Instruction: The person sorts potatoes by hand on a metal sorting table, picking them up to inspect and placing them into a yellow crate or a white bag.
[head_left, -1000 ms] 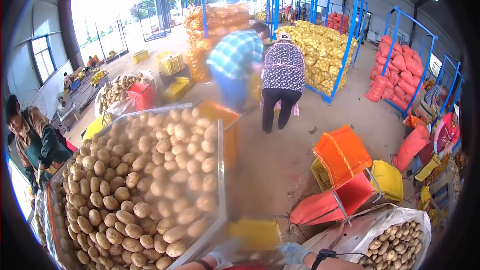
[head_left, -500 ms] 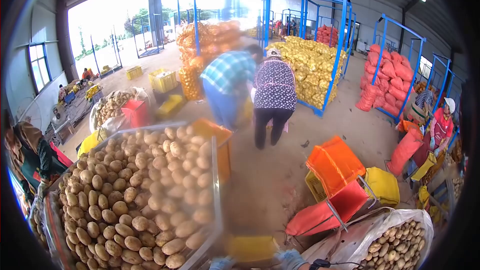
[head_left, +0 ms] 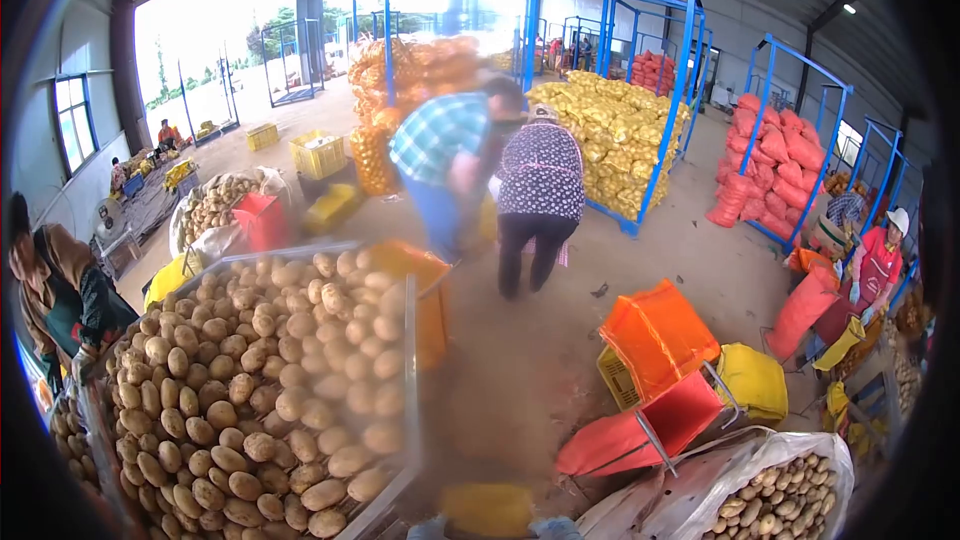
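At the bottom edge, a blurred yellow container (head_left: 488, 510) lies between my two gloved hands. My left hand (head_left: 428, 529), in a light blue glove, grips its left side. On the opposite side, my right hand (head_left: 555, 528) grips it in a matching glove. Both hands are partly cut off by the frame, and the container's lower part is out of view. Close on my left is a large clear-walled bin heaped with potatoes (head_left: 240, 420). To my right stands an open white sack (head_left: 690, 480) with potatoes in it.
A red bag (head_left: 640, 430) on a metal frame and an orange bag (head_left: 660, 335) stand right of the floor path. Two people (head_left: 540, 170) bend ahead near stacked yellow net sacks (head_left: 615, 130). Another person (head_left: 65, 290) stands left of the bin.
My view has shifted slightly; the yellow container and my hands sit lower in the frame. The person at left shows more fully. The plaid-shirted person's arm has moved.
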A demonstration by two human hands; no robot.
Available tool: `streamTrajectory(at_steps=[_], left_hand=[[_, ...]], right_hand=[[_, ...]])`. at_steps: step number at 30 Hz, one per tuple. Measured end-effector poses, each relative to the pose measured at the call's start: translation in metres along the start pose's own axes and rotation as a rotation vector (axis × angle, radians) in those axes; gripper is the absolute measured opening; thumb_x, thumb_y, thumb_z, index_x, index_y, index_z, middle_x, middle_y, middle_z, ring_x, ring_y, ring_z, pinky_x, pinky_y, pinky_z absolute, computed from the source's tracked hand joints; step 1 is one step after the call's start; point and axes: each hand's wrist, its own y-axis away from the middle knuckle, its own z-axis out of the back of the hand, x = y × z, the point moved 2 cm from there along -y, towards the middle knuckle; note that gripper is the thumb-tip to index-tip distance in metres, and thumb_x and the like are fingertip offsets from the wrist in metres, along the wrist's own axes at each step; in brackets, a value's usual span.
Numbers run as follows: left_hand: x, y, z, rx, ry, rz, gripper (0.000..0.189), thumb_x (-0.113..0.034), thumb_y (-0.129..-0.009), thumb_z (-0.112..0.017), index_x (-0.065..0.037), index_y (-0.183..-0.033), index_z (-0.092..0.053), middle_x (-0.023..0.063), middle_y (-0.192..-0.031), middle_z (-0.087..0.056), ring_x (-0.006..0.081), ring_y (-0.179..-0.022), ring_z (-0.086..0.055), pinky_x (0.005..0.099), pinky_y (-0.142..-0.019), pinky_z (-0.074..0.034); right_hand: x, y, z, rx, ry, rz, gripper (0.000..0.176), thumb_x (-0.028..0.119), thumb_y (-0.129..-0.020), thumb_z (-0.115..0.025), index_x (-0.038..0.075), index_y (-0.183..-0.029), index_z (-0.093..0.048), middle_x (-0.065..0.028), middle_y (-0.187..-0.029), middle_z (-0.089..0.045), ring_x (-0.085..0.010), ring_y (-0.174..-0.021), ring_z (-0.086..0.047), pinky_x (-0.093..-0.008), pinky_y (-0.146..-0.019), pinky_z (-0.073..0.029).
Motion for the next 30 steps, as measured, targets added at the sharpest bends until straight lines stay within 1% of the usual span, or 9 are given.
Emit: streamTrajectory(at_steps=[3, 5, 6, 8, 12, 15, 18, 25, 30], left_hand=[[0.026, -0.020, -0.024, 0.106, -0.267, -0.097, 0.061, -0.038, -0.079, -0.080, -0.017, -0.134, -0.062, 0.0210, -0.132, -0.065, 0.0370, -0.107, -0.071, 0.0483, -0.090, -0.056], [-0.003, -0.005, 0.007, 0.020, -0.470, -0.379, 0.030, -0.035, -0.097, -0.059, -0.010, -0.103, -0.074, 0.0162, -0.103, -0.074, 0.0318, -0.093, -0.071, 0.0432, -0.085, -0.055], [0.025, -0.022, -0.010, 0.252, -0.588, -0.414, 0.050, -0.044, -0.090, -0.068, -0.017, -0.132, -0.062, 0.0126, -0.122, -0.067, 0.0300, -0.114, -0.066, 0.0448, -0.091, -0.055], [0.012, -0.008, 0.021, 0.069, -0.052, -0.335, 0.048, -0.042, -0.087, -0.071, -0.015, -0.126, -0.064, 0.0103, -0.120, -0.067, 0.0307, -0.112, -0.065, 0.0462, -0.091, -0.053], [-0.008, -0.017, 0.048, 0.359, -0.531, -0.425, 0.060, -0.045, -0.072, -0.082, -0.017, -0.122, -0.066, 0.0092, -0.120, -0.064, 0.0355, -0.110, -0.059, 0.0452, -0.092, -0.047], [-0.025, -0.019, 0.061, 0.268, -0.529, -0.443, 0.065, -0.049, -0.068, -0.083, -0.019, -0.123, -0.065, 0.0070, -0.120, -0.064, 0.0345, -0.110, -0.058, 0.0450, -0.091, -0.047], [-0.007, -0.017, 0.049, 0.281, -0.549, -0.223, 0.070, -0.052, -0.064, -0.085, -0.019, -0.123, -0.065, 0.0065, -0.119, -0.064, 0.0342, -0.106, -0.058, 0.0458, -0.090, -0.047], [0.035, -0.010, 0.021, -0.002, -0.540, -0.263, 0.068, -0.052, -0.062, -0.087, -0.014, -0.113, -0.064, 0.0097, -0.106, -0.067, 0.0325, -0.098, -0.065, 0.0461, -0.082, -0.050], [0.039, -0.014, 0.016, 0.031, -0.546, -0.080, 0.064, -0.051, -0.066, -0.087, -0.013, -0.113, -0.067, 0.0090, -0.095, -0.069, 0.0333, -0.090, -0.068, 0.0422, -0.076, -0.053]], right_hand=[[-0.011, 0.004, -0.021, 0.090, -0.022, -0.019, 0.028, 0.036, -0.083, -0.068, 0.011, -0.095, -0.069, -0.0146, -0.081, -0.072, -0.0348, -0.076, -0.072, -0.0474, -0.070, -0.056], [-0.016, 0.008, -0.034, -0.108, 0.019, 0.073, 0.016, 0.031, -0.076, -0.070, 0.016, -0.082, -0.067, -0.0110, -0.066, -0.067, -0.0303, -0.063, -0.070, -0.0439, -0.058, -0.054], [0.000, 0.009, 0.000, -0.197, -0.040, 0.113, 0.013, 0.031, -0.075, -0.069, 0.018, -0.077, -0.066, -0.0094, -0.061, -0.063, -0.0277, -0.054, -0.064, -0.0422, -0.050, -0.047], [0.003, 0.005, 0.020, -0.110, -0.213, 0.121, 0.036, 0.049, -0.078, -0.074, 0.014, -0.074, -0.070, -0.0138, -0.070, -0.066, -0.0356, -0.064, -0.066, -0.0464, -0.058, -0.051], [0.014, -0.005, 0.029, 0.030, -0.056, 0.017, 0.040, 0.053, -0.073, -0.075, 0.014, -0.081, -0.070, -0.0108, -0.079, -0.069, -0.0324, -0.073, -0.066, -0.0448, -0.068, -0.049], [0.010, -0.006, 0.026, -0.025, -0.017, 0.042, 0.039, 0.053, -0.072, -0.075, 0.015, -0.082, -0.069, -0.0087, -0.083, -0.066, -0.0298, -0.077, -0.065, -0.0431, -0.070, -0.048], [0.009, -0.004, 0.021, -0.024, -0.046, 0.022, 0.044, 0.055, -0.072, -0.075, 0.014, -0.088, -0.068, -0.0093, -0.088, -0.066, -0.0309, -0.084, -0.063, -0.0441, -0.077, -0.046], [0.017, -0.005, 0.022, -0.027, -0.105, -0.003, 0.036, 0.046, -0.074, -0.075, 0.014, -0.089, -0.069, -0.0093, -0.090, -0.068, -0.0313, -0.088, -0.064, -0.0446, -0.080, -0.045], [0.020, -0.001, 0.012, -0.043, -0.069, -0.024, 0.029, 0.039, -0.075, -0.075, 0.014, -0.089, -0.069, -0.0087, -0.089, -0.068, -0.0297, -0.087, -0.064, -0.0444, -0.080, -0.045]])
